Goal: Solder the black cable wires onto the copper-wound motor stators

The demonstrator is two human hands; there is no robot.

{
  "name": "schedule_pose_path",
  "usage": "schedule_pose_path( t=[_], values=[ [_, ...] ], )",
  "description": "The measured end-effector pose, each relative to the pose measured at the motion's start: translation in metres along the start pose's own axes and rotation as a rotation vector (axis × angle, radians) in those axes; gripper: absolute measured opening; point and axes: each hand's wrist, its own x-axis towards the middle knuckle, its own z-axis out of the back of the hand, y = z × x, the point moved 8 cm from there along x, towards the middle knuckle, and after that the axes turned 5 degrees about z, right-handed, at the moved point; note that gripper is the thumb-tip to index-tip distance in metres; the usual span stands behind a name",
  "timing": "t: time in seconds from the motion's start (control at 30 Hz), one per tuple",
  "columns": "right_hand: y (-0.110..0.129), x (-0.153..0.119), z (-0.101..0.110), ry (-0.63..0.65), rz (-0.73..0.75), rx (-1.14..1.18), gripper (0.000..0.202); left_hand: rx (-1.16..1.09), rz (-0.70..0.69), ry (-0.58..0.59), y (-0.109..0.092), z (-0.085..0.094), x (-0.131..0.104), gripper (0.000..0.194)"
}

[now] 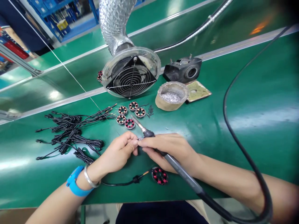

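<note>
My right hand [173,151] is wrapped round a black soldering iron [182,171], whose metal tip points up and left toward several small ring-shaped coils [129,123]. Thumb and fingers of my left hand [120,151] are pinched together, meeting my right fingertips. What is between the left fingertips is too small to make out. Below my hands lies a coil with red windings [160,175], beside the end of a black cable [121,184] with a knot in it. Several bundled black cables [70,124] lie to the left.
A fan with a round clear hood [132,76] hangs from a silver duct [116,25]. Behind the coils stand a round tub [169,104], a yellowish sponge tray [198,91] and a black holder [183,69]. The iron's cord [225,102] loops at right. A person [23,25] is at upper left.
</note>
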Motion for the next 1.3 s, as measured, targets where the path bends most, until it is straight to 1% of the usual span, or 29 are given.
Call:
schedule_pose_path(
  t=[0.13,0.2,0.3,0.37,0.43,0.53,0.63,0.7,0.77,0.83,0.97,1.07,1.13,1.2,1.27,1.3],
  values=[
    [0.0,-0.006,-0.003,-0.004,0.029,-0.035,0.029,-0.332,0.134,0.038,0.015,-0.006,0.007,0.032],
    [0.0,-0.007,-0.004,-0.012,0.036,-0.056,0.028,-0.424,0.171,0.041,0.018,-0.008,0.007,0.033],
    [0.003,-0.007,-0.004,-0.011,0.058,-0.106,0.025,-0.49,0.215,0.053,0.02,-0.014,0.005,0.033],
    [0.006,-0.005,-0.003,-0.014,0.078,-0.138,0.023,-0.473,0.226,0.049,0.021,-0.016,0.004,0.03],
    [0.008,-0.004,-0.003,-0.022,0.083,-0.141,0.022,-0.391,0.189,0.028,0.019,-0.015,0.004,0.028],
    [0.006,-0.003,-0.003,-0.025,0.056,-0.119,0.024,-0.263,0.114,-0.01,0.016,-0.012,0.004,0.031],
    [0.002,-0.004,-0.001,-0.052,0.013,-0.104,0.028,-0.208,0.085,-0.046,0.016,-0.008,0.005,0.032],
    [-0.004,-0.005,-0.003,-0.021,-0.048,-0.072,0.03,-0.195,0.081,-0.062,0.017,-0.006,0.005,0.032],
    [-0.012,-0.006,-0.009,0.052,-0.122,-0.021,0.032,-0.196,0.088,-0.071,0.019,-0.005,0.005,0.032],
    [-0.016,-0.007,-0.013,0.093,-0.153,0.015,0.033,-0.201,0.088,-0.077,0.02,-0.004,0.005,0.031],
    [-0.015,-0.004,-0.015,0.056,-0.107,0.031,0.032,-0.23,0.078,-0.094,0.02,-0.003,0.005,0.028],
    [-0.014,-0.003,-0.014,0.012,-0.113,0.017,0.031,-0.249,0.074,-0.107,0.019,-0.003,0.005,0.028],
    [-0.017,-0.004,-0.011,-0.027,-0.171,0.021,0.032,-0.251,0.075,-0.117,0.018,-0.004,0.005,0.028],
    [-0.023,-0.006,-0.009,-0.051,-0.27,0.041,0.034,-0.25,0.073,-0.125,0.017,-0.004,0.005,0.029],
    [-0.029,-0.008,-0.008,-0.049,-0.36,0.061,0.036,-0.247,0.074,-0.132,0.016,-0.004,0.005,0.029],
    [-0.031,-0.008,-0.008,-0.045,-0.382,0.069,0.036,-0.245,0.075,-0.137,0.017,-0.004,0.006,0.03]
  ],
)
